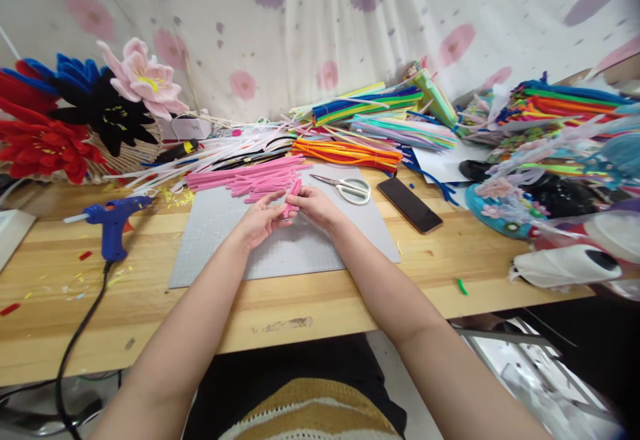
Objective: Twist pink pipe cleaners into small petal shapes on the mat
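Note:
Both of my hands meet over the grey cutting mat (310, 247), around a small bunch of short pink pipe cleaners (294, 195). My left hand (264, 217) is closed on the lower end of the bunch, its fingers partly curled. From the other side, my right hand (314, 204) pinches the same pieces between thumb and fingers. Just beyond them lies a pile of pink pipe cleaners (250, 177), some long and some cut short. Scissors (347, 188) with white handles rest on the mat to the right of my hands.
A blue glue gun (115, 223) stands at the left, its cord running off the table's front. Fuzzy flowers (143, 80) fill the back left. A phone (410, 205) lies right of the mat. Bundles of coloured pipe cleaners (350, 153) line the back. A white roll (565, 265) sits at right.

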Demonstrator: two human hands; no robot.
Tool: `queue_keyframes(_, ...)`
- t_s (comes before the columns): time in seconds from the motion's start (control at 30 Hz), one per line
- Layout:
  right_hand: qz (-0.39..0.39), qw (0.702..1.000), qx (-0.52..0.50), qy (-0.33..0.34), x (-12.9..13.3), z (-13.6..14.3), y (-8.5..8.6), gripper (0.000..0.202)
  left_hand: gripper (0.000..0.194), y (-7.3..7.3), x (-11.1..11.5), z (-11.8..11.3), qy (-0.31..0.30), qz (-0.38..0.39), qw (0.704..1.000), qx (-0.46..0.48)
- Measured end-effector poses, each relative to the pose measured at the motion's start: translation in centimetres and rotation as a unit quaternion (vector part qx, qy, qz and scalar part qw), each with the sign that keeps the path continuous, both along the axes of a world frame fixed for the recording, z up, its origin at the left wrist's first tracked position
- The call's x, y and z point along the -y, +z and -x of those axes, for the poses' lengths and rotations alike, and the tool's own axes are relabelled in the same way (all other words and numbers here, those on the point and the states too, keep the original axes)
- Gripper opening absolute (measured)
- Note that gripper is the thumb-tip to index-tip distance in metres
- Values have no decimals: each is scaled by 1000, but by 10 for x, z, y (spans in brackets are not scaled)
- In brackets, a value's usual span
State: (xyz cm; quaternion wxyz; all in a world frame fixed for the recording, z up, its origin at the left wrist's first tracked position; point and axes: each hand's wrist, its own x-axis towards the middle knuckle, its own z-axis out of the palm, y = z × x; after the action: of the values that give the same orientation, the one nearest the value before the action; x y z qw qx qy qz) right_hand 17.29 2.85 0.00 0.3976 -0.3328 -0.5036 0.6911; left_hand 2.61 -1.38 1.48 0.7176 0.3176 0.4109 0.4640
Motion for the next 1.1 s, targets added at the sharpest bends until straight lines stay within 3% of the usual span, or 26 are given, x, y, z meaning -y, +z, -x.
queue_keyframes(0.13, 40, 997, -48, 45, 5, 1, 5, 35, 28, -2, -1, 1, -23, 40, 998, 41)
queue_keyframes(0.43, 48, 995, -64, 54, 8, 2, 6, 31, 18, 0, 1, -2, -21, 81, 993, 82)
queue_keyframes(0.83, 4, 1000, 15, 19, 4, 0, 2, 34, 15, -3, -3, -5, 34, 37, 998, 40)
queue_keyframes(0.97, -16, 997, 73, -19, 0, -2, 2, 28, 25, -5, -1, -9, 58, 8, 998, -9)
queue_keyframes(1.1, -31, 990, 126, -54, -4, -3, 0, 15, 49, -12, 2, -16, 75, -79, 990, -95)
